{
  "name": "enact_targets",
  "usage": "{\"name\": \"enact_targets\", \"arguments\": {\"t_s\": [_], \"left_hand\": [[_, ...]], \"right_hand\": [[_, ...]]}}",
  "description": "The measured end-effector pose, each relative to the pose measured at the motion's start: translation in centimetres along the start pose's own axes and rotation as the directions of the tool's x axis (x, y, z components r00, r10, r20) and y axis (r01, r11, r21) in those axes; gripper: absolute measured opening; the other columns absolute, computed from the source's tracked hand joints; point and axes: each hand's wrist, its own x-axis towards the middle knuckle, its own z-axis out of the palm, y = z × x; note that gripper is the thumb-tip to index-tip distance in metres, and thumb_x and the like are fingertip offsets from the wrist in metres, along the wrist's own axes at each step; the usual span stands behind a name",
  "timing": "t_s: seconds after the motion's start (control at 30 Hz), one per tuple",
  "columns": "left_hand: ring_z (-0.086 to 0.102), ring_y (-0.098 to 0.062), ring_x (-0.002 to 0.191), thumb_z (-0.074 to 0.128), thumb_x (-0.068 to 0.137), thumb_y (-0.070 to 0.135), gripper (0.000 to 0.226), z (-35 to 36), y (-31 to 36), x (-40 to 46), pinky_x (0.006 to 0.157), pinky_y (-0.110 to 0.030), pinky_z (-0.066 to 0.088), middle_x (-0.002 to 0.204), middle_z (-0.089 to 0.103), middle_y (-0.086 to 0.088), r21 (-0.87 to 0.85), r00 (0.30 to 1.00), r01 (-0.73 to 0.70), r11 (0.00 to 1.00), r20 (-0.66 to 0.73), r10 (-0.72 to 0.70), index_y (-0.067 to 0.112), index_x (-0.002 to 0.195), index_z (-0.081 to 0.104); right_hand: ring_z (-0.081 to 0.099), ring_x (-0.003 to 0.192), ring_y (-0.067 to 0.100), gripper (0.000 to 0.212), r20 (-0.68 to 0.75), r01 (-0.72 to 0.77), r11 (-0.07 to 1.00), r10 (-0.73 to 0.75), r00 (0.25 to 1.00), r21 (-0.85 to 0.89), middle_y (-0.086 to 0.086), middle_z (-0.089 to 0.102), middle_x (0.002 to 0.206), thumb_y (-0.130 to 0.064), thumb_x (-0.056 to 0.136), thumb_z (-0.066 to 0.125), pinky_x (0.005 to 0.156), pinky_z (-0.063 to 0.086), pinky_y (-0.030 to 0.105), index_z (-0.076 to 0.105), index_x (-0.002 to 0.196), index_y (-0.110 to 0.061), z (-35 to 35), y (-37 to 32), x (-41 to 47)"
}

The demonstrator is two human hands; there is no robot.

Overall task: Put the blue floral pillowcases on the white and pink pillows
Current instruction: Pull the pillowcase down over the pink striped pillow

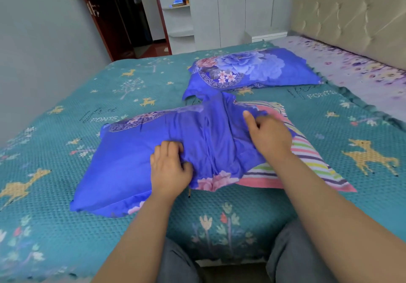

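A blue floral pillowcase (131, 159) covers the left part of a pink and white striped pillow (307, 161) lying across the bed in front of me. The pillow's right end sticks out bare. My left hand (170, 168) grips bunched blue fabric near the case's front edge. My right hand (268, 133) pinches the case's open edge on top of the pillow, thumb raised. A second pillow in a blue floral case (252, 69) lies farther back near the headboard.
The bed carries a teal bedspread (87, 98) with deer and tree patterns. A purple floral sheet (351, 67) shows by the padded headboard (351, 12). White wardrobes (230, 8) and a dark doorway (123, 14) stand beyond. My knees touch the bed's front edge.
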Motion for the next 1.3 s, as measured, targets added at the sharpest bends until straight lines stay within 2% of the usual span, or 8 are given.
{"name": "enact_targets", "arguments": {"t_s": [0.1, 0.17, 0.23, 0.37, 0.57, 1.0, 1.2, 1.3], "left_hand": [[0.047, -0.024, 0.098, 0.052, 0.078, 0.033, 0.021, 0.4, 1.8, -0.2, 0.084, -0.035, 0.035, 0.107, 0.054, -0.001, -0.041, 0.992, -0.125, 0.991, -0.036, 0.124, 0.017, 0.091, 0.056], [0.049, -0.024, 0.108, 0.044, 0.089, 0.039, 0.029, 1.1, 3.3, -0.2, 0.092, -0.035, 0.036, 0.118, 0.056, -0.002, -0.048, 0.984, -0.176, 0.983, -0.025, 0.175, 0.015, 0.095, 0.059], [0.051, -0.026, 0.113, 0.038, 0.093, 0.037, 0.034, 1.7, 4.6, 0.0, 0.097, -0.037, 0.037, 0.125, 0.056, -0.004, -0.066, 0.986, -0.164, 0.984, -0.038, 0.162, 0.012, 0.104, 0.058], [0.048, -0.026, 0.125, 0.031, 0.093, 0.035, 0.043, 2.4, 5.1, 0.8, 0.108, -0.042, 0.031, 0.133, 0.054, -0.005, -0.046, 0.996, -0.074, 0.996, -0.057, 0.071, 0.010, 0.118, 0.056], [0.036, -0.019, 0.136, 0.025, 0.092, 0.045, 0.054, 3.6, 7.0, 0.9, 0.112, -0.048, 0.018, 0.144, 0.044, 0.003, 0.045, 0.999, -0.044, 0.998, 0.019, 0.043, 0.018, 0.132, 0.049], [0.024, -0.020, 0.142, 0.024, 0.091, 0.050, 0.061, 3.8, 5.3, 0.6, 0.114, -0.050, 0.008, 0.152, 0.032, 0.001, 0.202, 0.989, -0.033, 0.979, 0.147, 0.003, 0.020, 0.142, 0.040], [0.055, -0.032, 0.112, 0.026, 0.088, 0.057, 0.067, 4.0, 5.5, 0.9, 0.101, -0.048, 0.036, 0.122, 0.061, -0.012, 0.227, 0.983, -0.138, 0.964, 0.149, 0.106, 0.013, 0.128, 0.056], [0.059, -0.035, 0.098, 0.025, 0.086, 0.062, 0.070, 3.9, 6.8, 2.6, 0.082, -0.042, 0.047, 0.103, 0.065, -0.014, 0.187, 0.985, -0.105, 0.977, 0.158, 0.076, 0.013, 0.124, 0.058]], "right_hand": [[0.038, 0.130, 0.031, 0.077, 0.203, 0.002, 0.999, 0.006, 0.979, -0.039, 0.013, 0.041, 0.143, -0.063, 0.080, 0.057, 0.105, 0.031, 0.042, 0.042, 0.137, -0.012, 0.0, 1.1, 2.8], [0.050, 0.119, 0.031, 0.071, 0.343, -0.039, 0.998, 0.019, 0.939, 0.051, 0.012, 0.054, 0.130, -0.058, 0.078, 0.063, 0.094, 0.040, 0.038, 0.048, 0.129, -0.011, 0.3, 1.4, 3.3], [0.058, 0.103, 0.033, 0.041, 0.269, -0.055, 0.989, 0.017, 0.963, 0.137, 0.012, 0.064, 0.109, -0.046, 0.084, 0.064, 0.077, 0.042, 0.034, 0.060, 0.108, -0.012, 0.1, 2.3, 2.8], [0.060, 0.097, 0.036, 0.025, -0.023, -0.297, 0.865, 0.335, 0.942, 0.404, 0.017, 0.066, 0.100, -0.032, 0.090, 0.059, 0.077, 0.043, 0.035, 0.062, 0.104, -0.012, -2.1, 7.6, 0.5], [0.059, 0.099, 0.038, 0.021, -0.081, -0.425, 0.896, 0.436, 0.896, 0.128, 0.019, 0.065, 0.105, -0.036, 0.093, 0.052, 0.073, 0.043, 0.038, 0.058, 0.103, -0.017, -6.3, 13.2, -3.0], [0.054, 0.116, 0.036, 0.034, 0.212, -0.606, 0.790, 0.610, 0.764, -0.093, 0.022, 0.058, 0.122, -0.034, 0.095, 0.048, 0.094, 0.041, 0.041, 0.051, 0.115, -0.007, -3.6, 17.7, -5.4], [0.043, 0.124, 0.034, 0.038, -0.004, -0.424, 0.905, 0.424, 0.905, 0.001, 0.015, 0.049, 0.130, -0.017, 0.093, 0.041, 0.101, 0.032, 0.046, 0.046, 0.130, -0.017, -2.4, 14.4, -2.3], [0.047, 0.123, 0.033, 0.055, 0.126, -0.274, 0.948, 0.256, 0.959, 0.160, 0.015, 0.051, 0.131, -0.052, 0.094, 0.038, 0.103, 0.036, 0.045, 0.047, 0.131, -0.013, -1.9, 11.4, 1.5]]}}
